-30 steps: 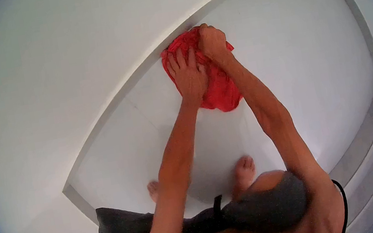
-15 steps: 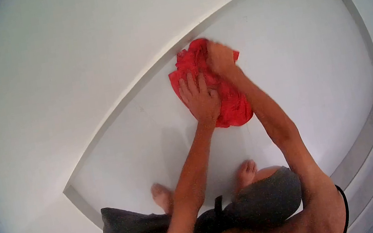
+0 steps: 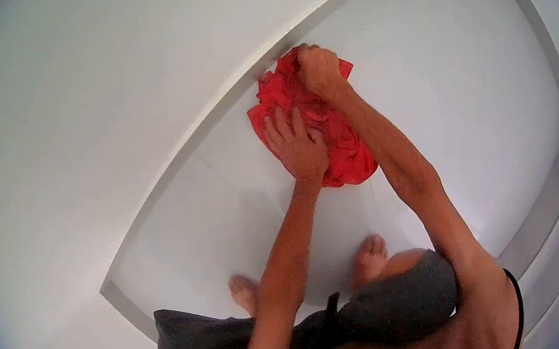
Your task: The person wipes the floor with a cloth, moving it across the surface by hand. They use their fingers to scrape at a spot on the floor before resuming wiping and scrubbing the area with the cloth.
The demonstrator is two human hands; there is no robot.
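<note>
A crumpled red cloth (image 3: 344,146) lies on the white floor, its upper end close to the grey wall edging. My left hand (image 3: 297,146) rests on the cloth's left side, palm down with the fingers spread. At the upper end, my right hand (image 3: 320,68) is closed in a fist around a bunched part of the cloth. The right fingertips are mostly hidden. Folds and wrinkles run through the fabric between the two hands.
A white wall (image 3: 117,120) with a grey skirting (image 3: 189,136) runs diagonally along the left. Grey-edged steps (image 3: 553,193) descend at the lower right. My bare feet (image 3: 373,255) stand on the white floor (image 3: 442,90) below the cloth.
My right hand has shifted slightly up and left toward the wall edging, pulling the cloth's upper part along. My left hand stays spread on the cloth, almost in place.
</note>
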